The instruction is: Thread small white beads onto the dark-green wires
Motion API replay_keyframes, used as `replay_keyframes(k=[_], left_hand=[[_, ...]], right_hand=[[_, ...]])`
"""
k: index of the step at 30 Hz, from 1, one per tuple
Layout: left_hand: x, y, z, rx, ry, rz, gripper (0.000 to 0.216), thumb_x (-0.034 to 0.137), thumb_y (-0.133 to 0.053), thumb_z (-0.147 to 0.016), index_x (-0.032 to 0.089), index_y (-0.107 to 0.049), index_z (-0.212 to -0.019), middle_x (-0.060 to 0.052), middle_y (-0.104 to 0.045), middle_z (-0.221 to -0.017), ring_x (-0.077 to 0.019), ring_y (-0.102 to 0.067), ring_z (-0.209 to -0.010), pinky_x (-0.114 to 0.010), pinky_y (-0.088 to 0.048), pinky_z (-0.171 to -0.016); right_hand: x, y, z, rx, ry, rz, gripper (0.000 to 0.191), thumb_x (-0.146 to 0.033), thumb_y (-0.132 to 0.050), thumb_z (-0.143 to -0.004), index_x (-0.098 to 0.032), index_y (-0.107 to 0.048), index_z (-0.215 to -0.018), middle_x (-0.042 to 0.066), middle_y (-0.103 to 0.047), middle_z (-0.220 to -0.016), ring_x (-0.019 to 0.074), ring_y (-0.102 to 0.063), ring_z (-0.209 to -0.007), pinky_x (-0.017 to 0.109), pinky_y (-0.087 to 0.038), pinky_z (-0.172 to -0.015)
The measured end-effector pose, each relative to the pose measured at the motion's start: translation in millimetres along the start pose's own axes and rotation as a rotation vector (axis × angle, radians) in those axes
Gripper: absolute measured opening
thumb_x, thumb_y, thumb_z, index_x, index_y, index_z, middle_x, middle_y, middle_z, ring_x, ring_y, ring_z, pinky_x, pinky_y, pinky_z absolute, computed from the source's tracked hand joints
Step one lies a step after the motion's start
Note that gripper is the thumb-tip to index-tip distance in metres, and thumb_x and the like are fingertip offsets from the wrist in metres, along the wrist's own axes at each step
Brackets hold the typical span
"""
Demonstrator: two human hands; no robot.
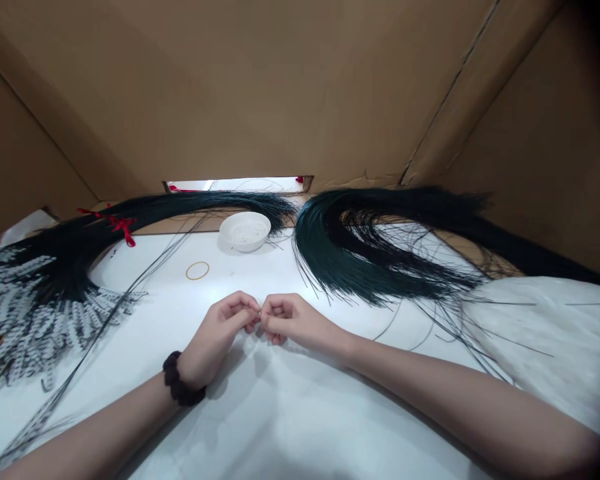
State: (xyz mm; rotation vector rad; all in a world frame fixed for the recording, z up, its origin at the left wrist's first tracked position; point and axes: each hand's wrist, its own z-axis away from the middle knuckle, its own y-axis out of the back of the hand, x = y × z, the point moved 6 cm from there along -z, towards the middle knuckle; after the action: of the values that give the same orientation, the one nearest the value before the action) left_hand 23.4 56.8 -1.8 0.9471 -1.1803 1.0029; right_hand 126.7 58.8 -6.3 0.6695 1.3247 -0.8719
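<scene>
My left hand and my right hand meet fingertip to fingertip over the white table. Both are closed in a pinch, and whatever lies between the fingertips is too small to make out. A black scrunchie circles my left wrist. Just beyond the hands stands a shallow white bowl with tiny bits in it. To its left a thin yellow rubber band lies flat. A thick bundle of dark green strands curves behind my right hand.
At left, another dark bundle carries a red ribbon and many black-and-white curled ends. Loose strands cross the table. White plastic sheeting lies at right. Cardboard walls enclose the back and sides, with a low slot.
</scene>
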Motion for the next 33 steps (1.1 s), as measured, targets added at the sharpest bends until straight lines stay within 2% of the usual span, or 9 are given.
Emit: replay_keyframes(k=[10,33], left_hand=[[-6.2,0.2,-1.7,-0.066,0.058,0.098,0.012,0.021,-0.050,-0.077,0.015,-0.060,-0.078,0.000,-0.054,-0.069,-0.0105,-0.043,-0.064,-0.023,-0.034,-0.063],[-7.3,4.0,-3.2,-0.040,0.014,0.027,0.013,0.027,-0.055,-0.076,0.019,-0.063,-0.082,0.002,-0.055,-0.067,-0.0101,-0.045,-0.065,-0.022,-0.035,-0.065]], right_hand=[[2.7,6.6,-3.2,0.059,-0.032,-0.029,0.003,-0.014,-0.047,-0.066,-0.014,-0.049,-0.063,-0.002,-0.051,-0.052,0.0068,-0.047,-0.046,0.019,-0.036,-0.047],[3.9,8.3,-4.1,0.067,-0.070,-0.041,0.006,-0.012,-0.047,-0.063,-0.013,-0.049,-0.059,-0.002,-0.053,-0.049,0.0066,-0.048,-0.043,0.018,-0.036,-0.044]])
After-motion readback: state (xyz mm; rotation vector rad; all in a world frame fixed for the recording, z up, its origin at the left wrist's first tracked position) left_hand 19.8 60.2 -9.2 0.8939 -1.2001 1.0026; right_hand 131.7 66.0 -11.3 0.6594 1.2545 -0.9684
